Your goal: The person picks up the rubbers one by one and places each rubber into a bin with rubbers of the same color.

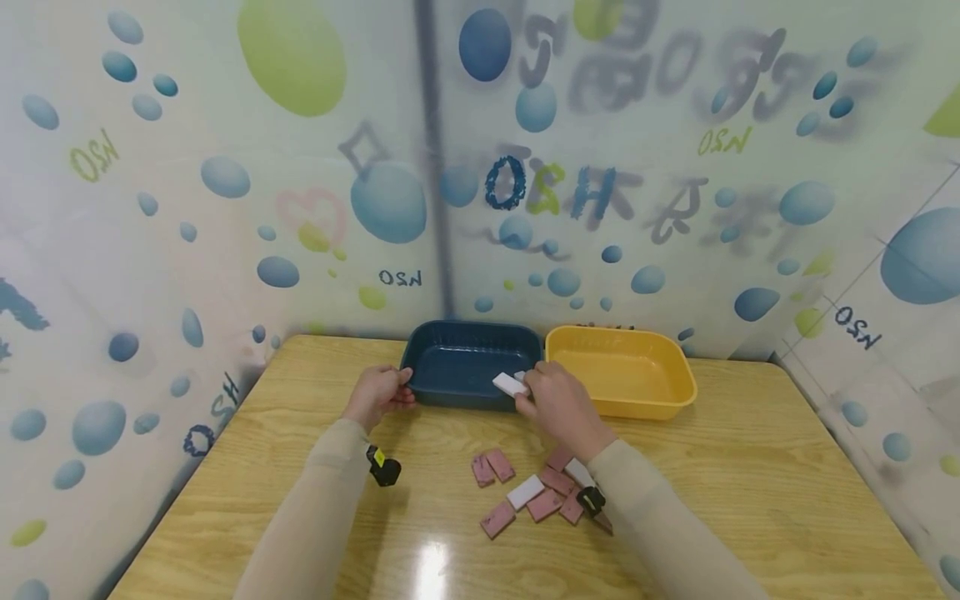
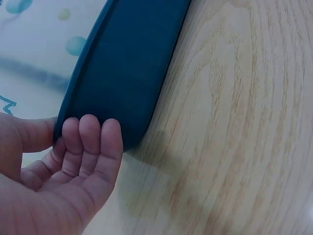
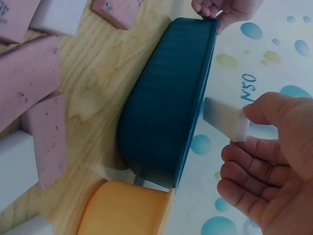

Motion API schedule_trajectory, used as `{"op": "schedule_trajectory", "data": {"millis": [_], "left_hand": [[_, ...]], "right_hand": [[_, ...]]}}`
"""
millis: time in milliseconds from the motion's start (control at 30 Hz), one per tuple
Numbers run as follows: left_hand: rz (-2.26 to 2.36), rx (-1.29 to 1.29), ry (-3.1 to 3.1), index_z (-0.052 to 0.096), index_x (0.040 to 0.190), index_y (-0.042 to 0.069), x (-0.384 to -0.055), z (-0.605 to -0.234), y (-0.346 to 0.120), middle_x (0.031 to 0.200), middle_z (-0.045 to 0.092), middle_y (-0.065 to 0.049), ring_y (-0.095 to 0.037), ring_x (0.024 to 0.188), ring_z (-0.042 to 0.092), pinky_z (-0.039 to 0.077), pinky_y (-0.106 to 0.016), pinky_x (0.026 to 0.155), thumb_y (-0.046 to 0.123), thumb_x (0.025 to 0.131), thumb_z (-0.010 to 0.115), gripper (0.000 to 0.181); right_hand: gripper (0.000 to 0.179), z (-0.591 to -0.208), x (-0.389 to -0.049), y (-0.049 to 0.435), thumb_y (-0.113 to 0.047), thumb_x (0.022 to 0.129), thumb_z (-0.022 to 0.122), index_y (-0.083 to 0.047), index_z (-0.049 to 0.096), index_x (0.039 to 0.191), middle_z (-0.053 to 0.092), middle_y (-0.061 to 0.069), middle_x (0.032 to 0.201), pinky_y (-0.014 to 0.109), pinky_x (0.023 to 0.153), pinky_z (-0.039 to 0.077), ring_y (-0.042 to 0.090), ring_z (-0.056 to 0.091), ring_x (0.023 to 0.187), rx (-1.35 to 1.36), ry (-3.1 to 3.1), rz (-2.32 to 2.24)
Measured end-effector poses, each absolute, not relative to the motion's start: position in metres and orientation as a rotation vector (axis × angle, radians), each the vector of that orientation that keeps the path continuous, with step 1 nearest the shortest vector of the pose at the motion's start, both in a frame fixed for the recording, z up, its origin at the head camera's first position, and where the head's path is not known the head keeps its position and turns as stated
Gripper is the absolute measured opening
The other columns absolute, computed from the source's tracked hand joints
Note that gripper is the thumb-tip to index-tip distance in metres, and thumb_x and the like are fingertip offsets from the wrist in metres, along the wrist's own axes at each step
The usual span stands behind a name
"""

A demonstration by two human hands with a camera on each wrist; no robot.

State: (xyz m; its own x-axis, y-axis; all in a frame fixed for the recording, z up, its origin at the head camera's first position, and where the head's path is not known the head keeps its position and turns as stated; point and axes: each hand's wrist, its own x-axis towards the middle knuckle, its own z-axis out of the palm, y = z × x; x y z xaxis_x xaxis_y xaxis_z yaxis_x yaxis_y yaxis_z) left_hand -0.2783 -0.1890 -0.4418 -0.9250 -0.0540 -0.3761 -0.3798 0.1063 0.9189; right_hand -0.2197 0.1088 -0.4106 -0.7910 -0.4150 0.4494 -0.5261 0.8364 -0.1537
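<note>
My left hand (image 1: 382,392) grips the left end of a dark blue plastic bin (image 1: 472,400), thumb on the rim and fingers against the outer wall, as the left wrist view shows. Between the thumb and fingers of my right hand (image 1: 562,404) is a small white rectangular block (image 1: 511,384), held above the front right of the blue bin. In the right wrist view the white block (image 3: 226,120) appears beyond the bin's rim, pinched at one end. Nearer me on the table lie several pink blocks (image 1: 497,519) and white blocks (image 1: 527,492), some partly hidden by my right forearm.
A yellow bin (image 1: 637,408) stands just right of the blue one. Both are on a wooden table (image 1: 750,467) near its back edge, in front of a patterned wall covering (image 1: 390,200). Wrist cameras (image 1: 385,472) sit below both hands.
</note>
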Motion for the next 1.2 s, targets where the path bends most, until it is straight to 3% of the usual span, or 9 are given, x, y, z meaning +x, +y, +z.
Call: {"op": "schedule_trajectory", "data": {"millis": [800,1200], "left_hand": [[1.906,-0.468,2.106,0.053,0.098,-0.002,-0.28,-0.442,-0.189,0.077,0.056,-0.007,-0.019,0.069,0.062,0.061,-0.038,0.081,0.01,0.108,0.052,0.015],[1.913,-0.52,2.12,0.055,0.1,0.0,-0.28,-0.442,-0.187,0.075,0.056,-0.007,-0.018,0.067,0.062,0.062,-0.039,0.079,0.011,0.108,0.052,0.014]], "right_hand": [[0.021,-0.43,-0.253,0.101,-0.016,0.092,0.074,-0.002,0.068,0.077,0.059,0.008,0.076,0.041,0.07,0.055,0.024,0.057,0.073,0.604,-2.751,0.362],[0.022,-0.43,-0.264,0.084,-0.019,0.092,0.076,0.0,0.072,0.081,0.068,0.012,0.08,0.043,0.078,0.058,0.03,0.064,0.08,0.568,-2.802,0.272]]}}
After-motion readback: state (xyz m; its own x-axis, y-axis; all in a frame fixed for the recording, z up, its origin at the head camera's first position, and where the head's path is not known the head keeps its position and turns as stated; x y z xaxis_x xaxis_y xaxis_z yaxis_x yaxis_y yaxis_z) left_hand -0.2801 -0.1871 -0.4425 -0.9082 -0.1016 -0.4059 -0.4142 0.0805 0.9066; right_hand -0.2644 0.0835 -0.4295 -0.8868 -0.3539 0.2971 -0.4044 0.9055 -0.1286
